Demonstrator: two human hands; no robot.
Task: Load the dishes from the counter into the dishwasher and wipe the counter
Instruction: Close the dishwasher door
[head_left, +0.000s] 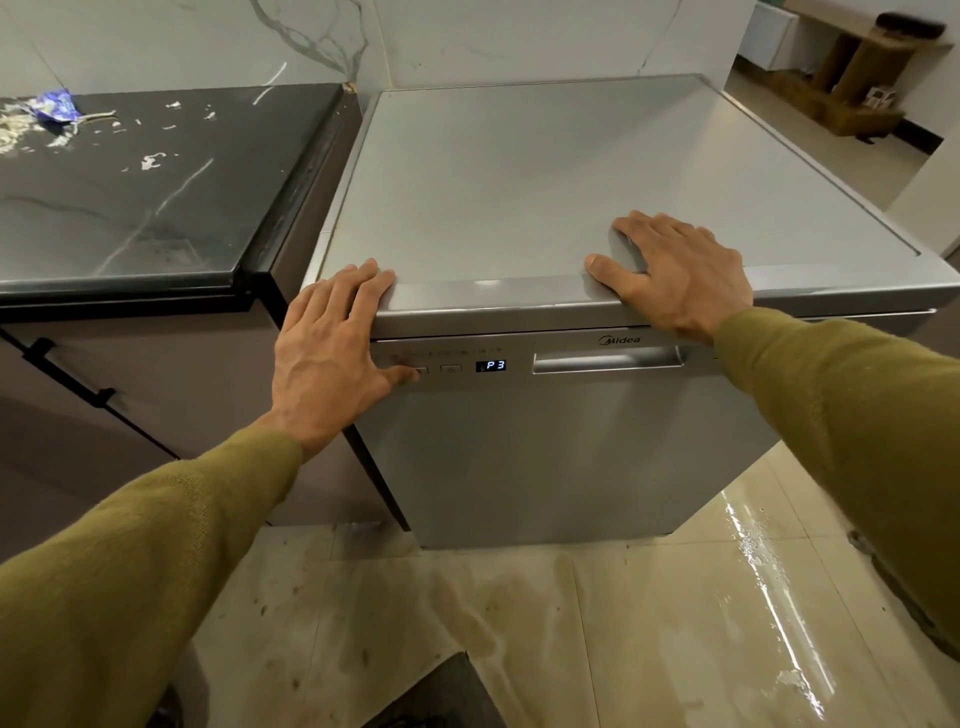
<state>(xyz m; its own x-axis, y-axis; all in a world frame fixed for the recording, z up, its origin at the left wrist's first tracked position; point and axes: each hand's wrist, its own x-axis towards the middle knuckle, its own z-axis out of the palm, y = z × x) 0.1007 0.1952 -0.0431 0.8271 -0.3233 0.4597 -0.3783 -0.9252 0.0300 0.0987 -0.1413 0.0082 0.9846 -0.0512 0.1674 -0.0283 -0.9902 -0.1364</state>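
At ten o'clock lies the black counter (130, 197), its marble top strewn with pale crumbs and smears, and a crumpled blue wrapper (56, 108) sits near its far left edge. No dishes show on it. Below the counter runs a dark cabinet front (156, 374) with a black bar handle (70, 382).

Just right of the counter, filling the centre, stands the silver dishwasher (545, 171), its door closed and its small display (491, 366) reading P3 beside the recessed door handle (608, 359).

The left hand (332, 353), at about nine o'clock from the display, rests over the dishwasher's front top edge with fingers straight and spread; its thumb touches a button (421, 372) on the control strip. The right hand (675, 270), at two o'clock from the display, lies flat on the lid near the front edge, fingers extended, gripping nothing. The two hands are well apart. Both arms wear olive sleeves (156, 561).

At five o'clock the tiled floor (675, 623) shines with a wet streak.
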